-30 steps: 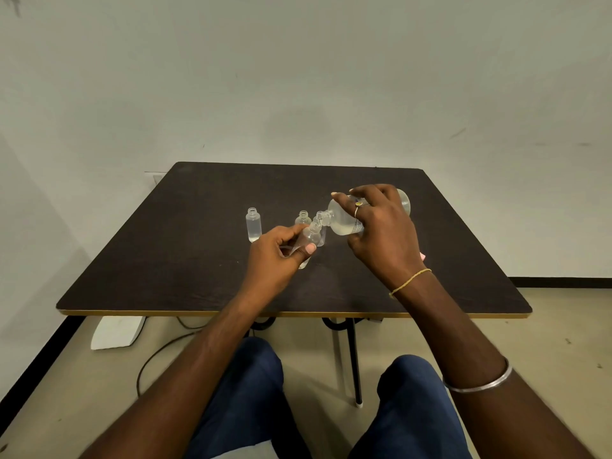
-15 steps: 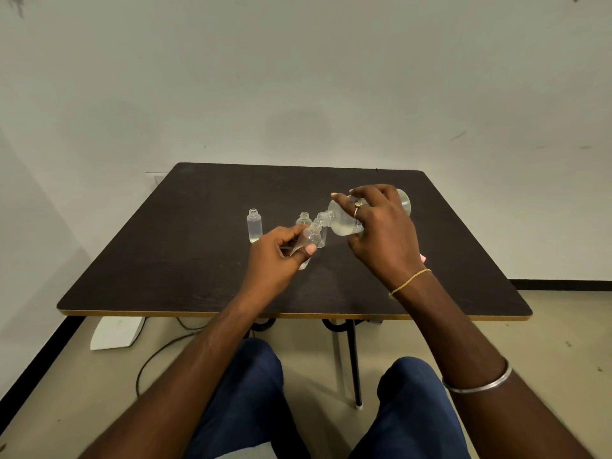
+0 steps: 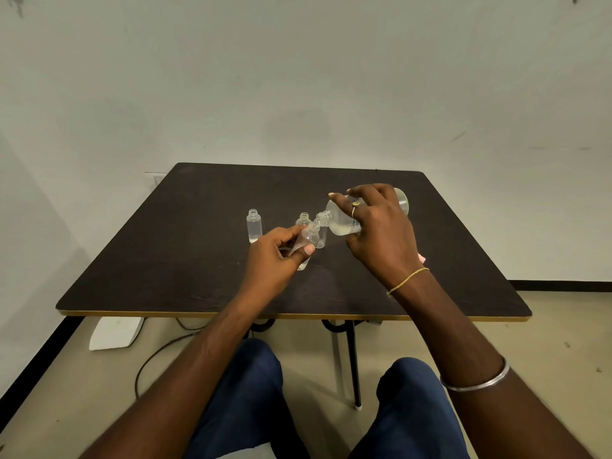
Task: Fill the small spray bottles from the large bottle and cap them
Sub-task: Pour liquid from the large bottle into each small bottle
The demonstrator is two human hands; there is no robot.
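Landmark: large bottle (image 3: 337, 221), clear, tipped almost onto its side above the tabletop (image 3: 198, 260). Its neck points left and its base is up to the right. Clear liquid is pooled along its lower side.
Right hand (image 3: 381, 236): over the large bottle's body from above. The right fingers (image 3: 344, 202) curl across the top and hold it clear of the tabletop. One finger wears a ring (image 3: 355, 204).
Left hand (image 3: 278, 256): just below and left of the large bottle's neck. The left thumb (image 3: 308, 250) and fingers pinch the held spray bottle.
Held spray bottle (image 3: 308, 240): small, clear, uncapped and tilted. Its mouth sits at the large bottle's mouth; cannot tell whether they touch. There is a little clear liquid at its low end.
Near standing bottle (image 3: 304, 220): small, uncapped, upright on the tabletop just left of the large bottle's neck and behind the held one.
Far standing bottle (image 3: 254, 225): the same kind, uncapped and upright, well to the left of the large bottle.
Clear shape (image 3: 320, 241): right under the large bottle's neck. Cannot tell whether it is another bottle.
Pink item (image 3: 422, 258): below the large bottle's base, mostly hidden by the right wrist.
Wrist wear: a thread band (image 3: 409, 279) and a metal bangle (image 3: 477, 382) on the right arm.
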